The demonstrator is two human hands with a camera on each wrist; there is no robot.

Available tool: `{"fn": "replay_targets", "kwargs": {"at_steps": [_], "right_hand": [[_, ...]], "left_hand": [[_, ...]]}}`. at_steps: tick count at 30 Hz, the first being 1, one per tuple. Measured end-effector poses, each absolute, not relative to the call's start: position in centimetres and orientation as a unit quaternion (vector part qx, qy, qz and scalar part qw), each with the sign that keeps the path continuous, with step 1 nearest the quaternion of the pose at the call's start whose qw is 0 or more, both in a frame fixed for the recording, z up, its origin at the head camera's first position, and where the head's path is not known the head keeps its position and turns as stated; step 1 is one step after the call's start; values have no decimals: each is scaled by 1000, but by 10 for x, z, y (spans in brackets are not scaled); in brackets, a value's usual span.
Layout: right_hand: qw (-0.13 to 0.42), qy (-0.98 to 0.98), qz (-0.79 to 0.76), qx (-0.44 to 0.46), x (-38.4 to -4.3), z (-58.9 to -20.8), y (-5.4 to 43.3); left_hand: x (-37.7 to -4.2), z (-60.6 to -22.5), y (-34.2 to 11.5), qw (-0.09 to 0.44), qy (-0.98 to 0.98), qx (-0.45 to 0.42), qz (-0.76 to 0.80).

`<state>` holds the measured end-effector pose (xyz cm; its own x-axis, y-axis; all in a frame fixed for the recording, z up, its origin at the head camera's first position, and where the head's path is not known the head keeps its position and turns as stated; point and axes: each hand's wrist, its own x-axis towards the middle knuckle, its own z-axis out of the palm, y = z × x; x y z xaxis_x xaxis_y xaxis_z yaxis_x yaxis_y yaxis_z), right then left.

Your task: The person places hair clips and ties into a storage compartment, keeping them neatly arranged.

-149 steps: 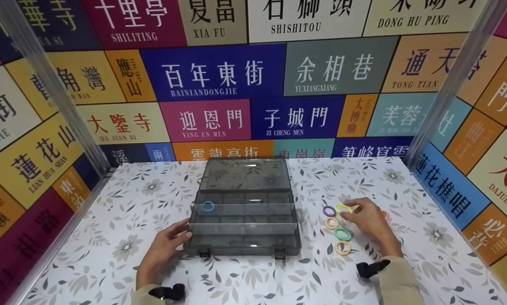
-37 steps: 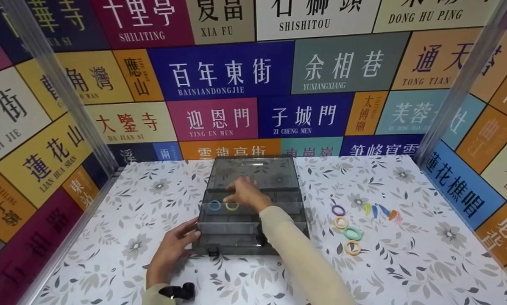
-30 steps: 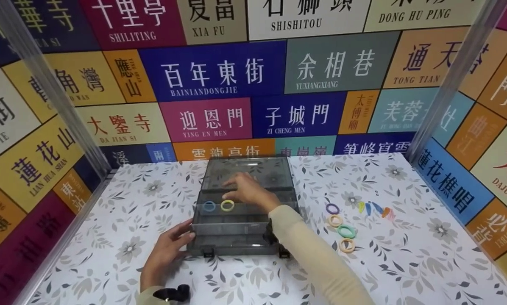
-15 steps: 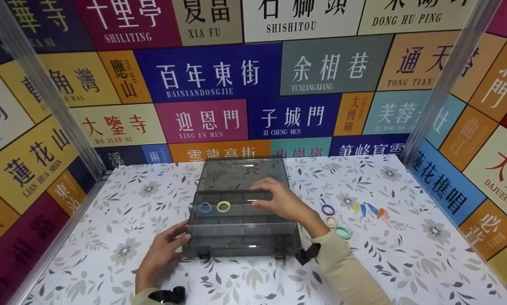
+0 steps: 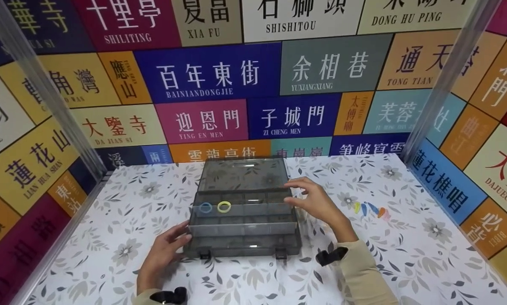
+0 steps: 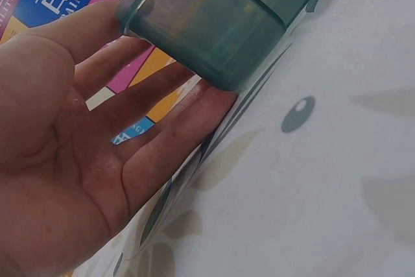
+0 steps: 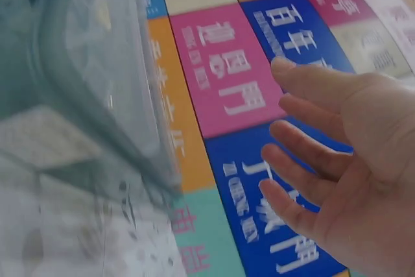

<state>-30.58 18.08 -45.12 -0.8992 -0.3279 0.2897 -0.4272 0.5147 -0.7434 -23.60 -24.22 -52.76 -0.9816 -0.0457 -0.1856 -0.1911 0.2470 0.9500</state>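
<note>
A dark see-through compartment box (image 5: 240, 250) stands on the table with its lid (image 5: 245, 173) tipped back. In its back row sit a blue ring (image 5: 205, 207) and, to the right of that, a yellow ring (image 5: 224, 206), both like small hair ties. My left hand (image 5: 164, 248) touches the box's left front corner, thumb at the upper edge and fingers nearly straight along the side, as the left wrist view shows. My right hand (image 5: 319, 205) is at the box's right edge, fingers spread and holding nothing. It hides the loose rings on the table behind it.
Several slim coloured pieces, among them a yellow piece (image 5: 357, 207) and a pink piece (image 5: 386, 214), lie fanned out to the right of the right hand. The tablecloth (image 5: 245, 284) is white with grey flowers. Panels with printed signs (image 5: 211, 72) wall in the back and sides.
Five seconds ago my right hand pinched the yellow ring on the right; that ring now sits in the box, let go. The hand has since drawn back rightward. My left hand stays put.
</note>
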Motion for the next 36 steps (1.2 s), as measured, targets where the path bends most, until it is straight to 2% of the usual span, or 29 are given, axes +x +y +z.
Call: {"fn": "replay_targets", "kwargs": {"at_steps": [10, 17, 26, 36], "right_hand": [[60, -887, 447, 96, -311, -478, 232], [22, -887, 462, 8, -318, -490, 255], [-47, -875, 481, -25, -323, -513, 266], [-31, -889, 454, -41, -324, -523, 271]], "left_hand": [[-235, -531, -243, 61, 793, -78, 601], [-237, -534, -245, 65, 792, -80, 601], [-237, -531, -247, 67, 788, -78, 607], [-237, -528, -245, 62, 795, -78, 598]]}}
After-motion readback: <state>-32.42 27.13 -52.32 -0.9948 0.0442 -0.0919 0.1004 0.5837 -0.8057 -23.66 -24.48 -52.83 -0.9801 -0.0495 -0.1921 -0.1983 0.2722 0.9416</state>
